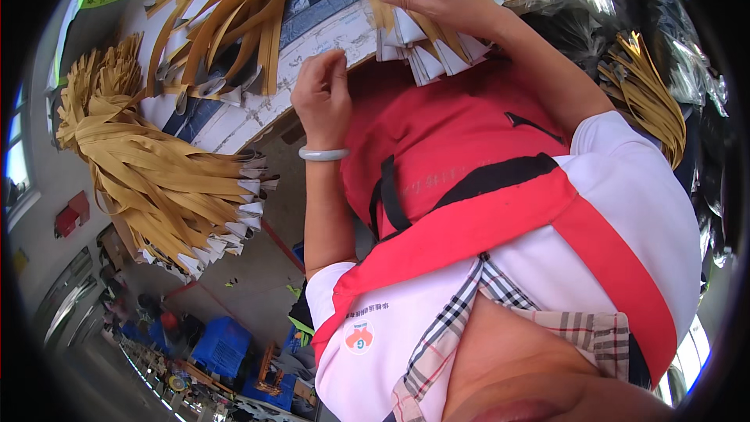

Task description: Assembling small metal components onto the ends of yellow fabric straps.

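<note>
My left hand (323, 99), with a pale bangle (323, 155) on its wrist, is raised just off the table's near edge. Its fingers are curled, thumb against forefinger; anything between the tips is too small to make out. Over a bundle of long tan fabric tapes (455, 41) with white ends hangs my right hand (441, 0), its fingers bent and its thumb brought toward them. Whether a tape is pinched there is hidden. The white ends droop over the table edge against my red apron (461, 133). Another loose bundle of tan tapes (234, 19) lies left on the table.
The worn white table (250, 113) has dark blue bands across it. A thick tan tape bundle (148, 164) hangs off its left end. More tan tapes (644, 94) lie at right beside clear plastic wrapping (687, 47). A blue crate (223, 345) stands on the floor.
</note>
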{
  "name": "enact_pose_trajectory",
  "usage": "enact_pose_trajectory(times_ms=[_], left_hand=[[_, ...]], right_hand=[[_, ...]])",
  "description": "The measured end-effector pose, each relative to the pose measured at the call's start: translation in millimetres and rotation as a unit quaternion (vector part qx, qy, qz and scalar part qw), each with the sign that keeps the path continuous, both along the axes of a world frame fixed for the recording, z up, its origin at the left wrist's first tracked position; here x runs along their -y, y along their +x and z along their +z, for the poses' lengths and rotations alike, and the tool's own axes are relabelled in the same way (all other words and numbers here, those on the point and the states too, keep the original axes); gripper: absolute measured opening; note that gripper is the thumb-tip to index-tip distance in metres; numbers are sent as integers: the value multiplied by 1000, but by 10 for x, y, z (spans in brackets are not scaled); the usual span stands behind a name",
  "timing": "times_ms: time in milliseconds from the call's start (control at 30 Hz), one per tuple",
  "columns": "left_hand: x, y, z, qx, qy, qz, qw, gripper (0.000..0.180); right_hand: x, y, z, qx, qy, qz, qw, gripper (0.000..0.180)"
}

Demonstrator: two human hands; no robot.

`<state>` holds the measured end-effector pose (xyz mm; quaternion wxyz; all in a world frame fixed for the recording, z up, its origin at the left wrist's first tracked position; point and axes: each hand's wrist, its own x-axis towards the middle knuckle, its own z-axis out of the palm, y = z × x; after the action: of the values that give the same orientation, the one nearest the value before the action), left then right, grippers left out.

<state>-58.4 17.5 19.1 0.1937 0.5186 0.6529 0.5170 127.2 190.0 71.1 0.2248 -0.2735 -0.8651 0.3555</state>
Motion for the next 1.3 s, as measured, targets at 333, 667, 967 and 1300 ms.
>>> enact_pose_trajectory(times_ms=[333, 667, 967, 1300], left_hand=[[-547, 476, 241, -184, 47, -159, 969, 32], [-474, 623, 373, -106, 52, -246, 962, 17], [-305, 350, 517, 324, 53, -215, 920, 14], [-323, 413, 532, 413, 4, -241, 878, 12]], right_hand=[[-105, 313, -71, -9, -49, -45, 998, 24], [25, 487, 125, 11, -137, -48, 989, 20], [333, 358, 300, -154, -244, 158, 944, 22], [324, 313, 289, -185, -296, 159, 923, 10]])
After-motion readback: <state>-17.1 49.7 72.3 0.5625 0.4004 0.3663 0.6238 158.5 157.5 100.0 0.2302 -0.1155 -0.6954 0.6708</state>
